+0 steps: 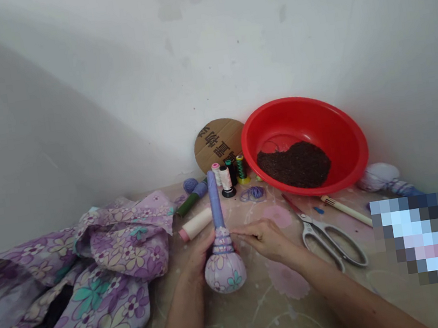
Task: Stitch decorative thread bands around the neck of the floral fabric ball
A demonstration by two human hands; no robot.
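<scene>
The person's left hand (pixel 204 257) cups the neck of a stuffed floral cloth bulb (pixel 225 273) from the near side, curled closed with its fingers mostly hidden behind the bulb. The right hand (pixel 266 241) lies almost flat and open, its extended fingers (pixel 241 230) pressing against the neck without closing around it. Held between them above the bench (pixel 283 315), the bulb's round, taut lilac cotton narrows into a gathered neck, tightly bound with pale thread (pixel 222 246). A slim lavender cloth tube (pixel 215 200) stands upright above it. Steadying the neck from both sides keeps those turns snug and the tube straight.

Soft printed purple floral fabric (pixel 111 268) lies heaped at left. Far off sit thread spools (pixel 225 179) and a red plastic basin (pixel 348 137) holding dark crumbly filling (pixel 295 167). Steel scissors (pixel 327 241) rest at right.
</scene>
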